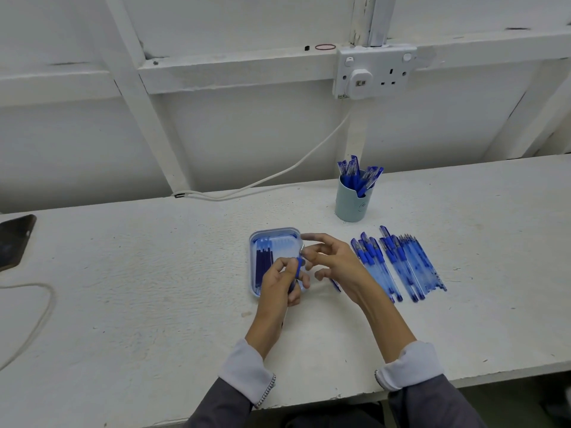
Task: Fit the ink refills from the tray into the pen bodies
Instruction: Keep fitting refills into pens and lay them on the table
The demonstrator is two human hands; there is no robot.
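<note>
Left hand (279,281) gripping pen body (299,267), over tray (251,257)

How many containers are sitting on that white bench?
2. A pale blue tray of dark refills lies mid-bench. A round cup full of blue pens stands behind it to the right. None seems hidden.

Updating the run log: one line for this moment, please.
left hand: grips pen | right hand: at its tip | refills: in tray

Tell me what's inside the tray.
Dark ink refills lie side by side in the left half of the tray. The left hand, gripping a pen body, covers its near right part.
</note>
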